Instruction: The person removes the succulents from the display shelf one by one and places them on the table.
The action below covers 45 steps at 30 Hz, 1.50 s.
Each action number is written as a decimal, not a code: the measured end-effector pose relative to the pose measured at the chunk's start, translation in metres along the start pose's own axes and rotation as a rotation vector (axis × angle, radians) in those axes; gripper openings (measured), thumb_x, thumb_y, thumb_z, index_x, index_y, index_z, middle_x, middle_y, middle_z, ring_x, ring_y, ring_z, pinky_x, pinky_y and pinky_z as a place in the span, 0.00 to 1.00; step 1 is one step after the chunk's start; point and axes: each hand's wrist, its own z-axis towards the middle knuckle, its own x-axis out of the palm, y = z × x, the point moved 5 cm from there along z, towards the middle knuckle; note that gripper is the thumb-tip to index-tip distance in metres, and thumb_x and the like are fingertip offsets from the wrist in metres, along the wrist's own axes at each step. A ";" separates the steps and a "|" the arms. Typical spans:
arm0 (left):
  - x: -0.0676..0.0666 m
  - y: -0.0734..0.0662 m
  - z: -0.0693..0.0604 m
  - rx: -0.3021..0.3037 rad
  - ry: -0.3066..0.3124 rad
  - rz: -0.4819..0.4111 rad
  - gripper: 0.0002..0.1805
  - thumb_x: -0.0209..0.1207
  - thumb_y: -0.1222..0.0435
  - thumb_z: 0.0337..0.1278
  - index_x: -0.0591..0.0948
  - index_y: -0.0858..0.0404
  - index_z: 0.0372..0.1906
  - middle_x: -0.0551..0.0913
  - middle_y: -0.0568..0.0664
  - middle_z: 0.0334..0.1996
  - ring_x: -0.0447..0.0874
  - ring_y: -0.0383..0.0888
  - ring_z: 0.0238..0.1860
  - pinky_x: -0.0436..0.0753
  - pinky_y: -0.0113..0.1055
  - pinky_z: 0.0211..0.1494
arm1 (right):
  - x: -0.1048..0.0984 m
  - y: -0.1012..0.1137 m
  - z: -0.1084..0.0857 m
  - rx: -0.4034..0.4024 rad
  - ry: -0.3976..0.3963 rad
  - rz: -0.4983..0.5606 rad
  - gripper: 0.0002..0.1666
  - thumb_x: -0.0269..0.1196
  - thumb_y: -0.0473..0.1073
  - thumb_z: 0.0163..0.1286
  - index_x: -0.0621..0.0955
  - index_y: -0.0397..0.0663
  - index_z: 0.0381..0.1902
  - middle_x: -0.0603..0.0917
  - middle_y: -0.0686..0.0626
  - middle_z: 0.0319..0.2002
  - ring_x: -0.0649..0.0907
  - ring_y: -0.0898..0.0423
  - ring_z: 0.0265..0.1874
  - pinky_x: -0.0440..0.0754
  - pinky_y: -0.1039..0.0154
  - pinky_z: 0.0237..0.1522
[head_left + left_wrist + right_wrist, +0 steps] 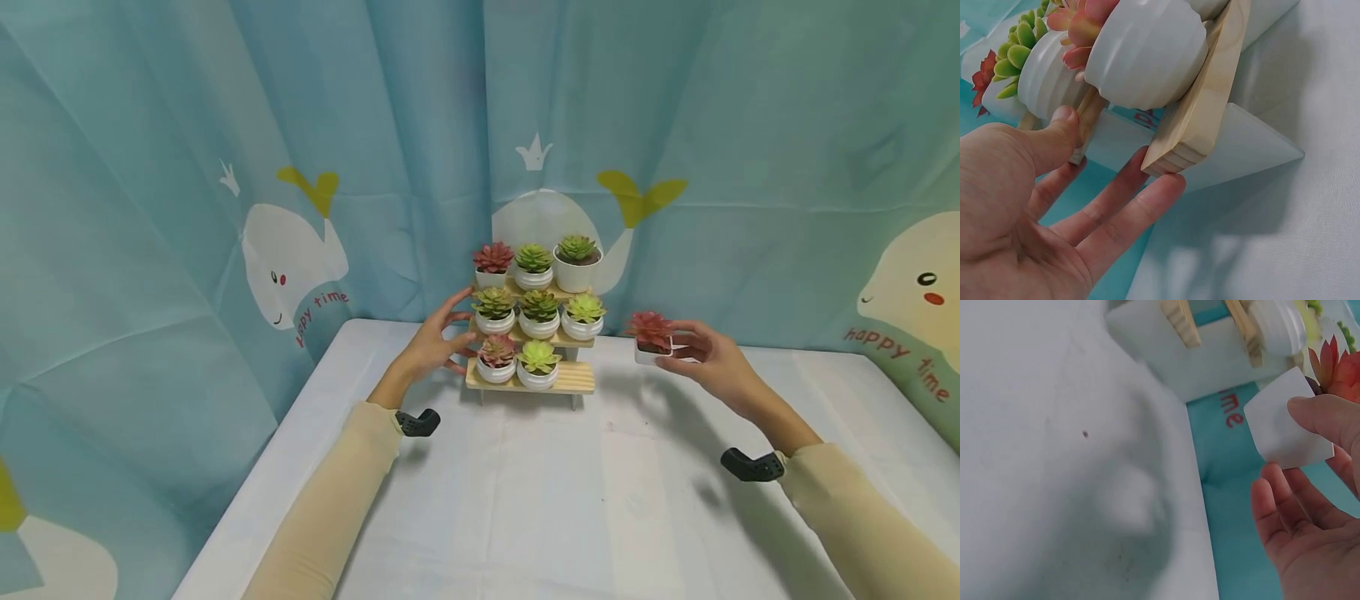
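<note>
A three-tier wooden plant stand (573, 377) holds several small potted succulents. My left hand (432, 346) is at its left end, fingers spread. In the left wrist view, fingertips touch the end of the bottom shelf (1194, 128), and the thumb rests against the shelf above. To the right of the stand, my right hand (712, 362) holds a red potted succulent (651, 335) upright above the table. The right wrist view shows its white angular pot (1285, 422) between thumb and fingers. The bottom tier bears a pink succulent (497, 358) and a light green succulent (538, 364), with bare wood at its right.
A white-clothed table (525, 500) carries the stand near its back edge. Directly behind hangs a blue curtain (420, 108) printed with whales. Two green succulents and a red one (492, 257) occupy the top tier; green ones fill the middle tier.
</note>
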 end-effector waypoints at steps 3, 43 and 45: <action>0.000 -0.001 -0.001 -0.006 0.000 0.004 0.42 0.58 0.68 0.75 0.54 0.36 0.82 0.61 0.60 0.76 0.86 0.70 0.47 0.89 0.58 0.37 | -0.002 -0.006 0.003 0.030 0.005 -0.003 0.40 0.71 0.55 0.69 0.69 0.50 0.72 0.75 0.39 0.66 0.81 0.68 0.48 0.80 0.73 0.45; -0.002 0.003 0.003 -0.044 -0.021 -0.006 0.43 0.59 0.68 0.74 0.55 0.33 0.81 0.63 0.58 0.77 0.89 0.62 0.43 0.90 0.54 0.34 | 0.014 -0.066 0.042 0.137 0.081 0.105 0.45 0.72 0.47 0.69 0.66 0.38 0.76 0.68 0.33 0.72 0.82 0.68 0.41 0.87 0.63 0.39; -0.002 0.003 0.003 -0.044 -0.020 -0.009 0.43 0.59 0.68 0.74 0.55 0.33 0.81 0.63 0.57 0.77 0.89 0.62 0.43 0.90 0.54 0.34 | 0.014 -0.067 0.042 0.148 0.085 0.110 0.45 0.72 0.47 0.70 0.65 0.38 0.76 0.68 0.32 0.71 0.82 0.67 0.40 0.86 0.63 0.39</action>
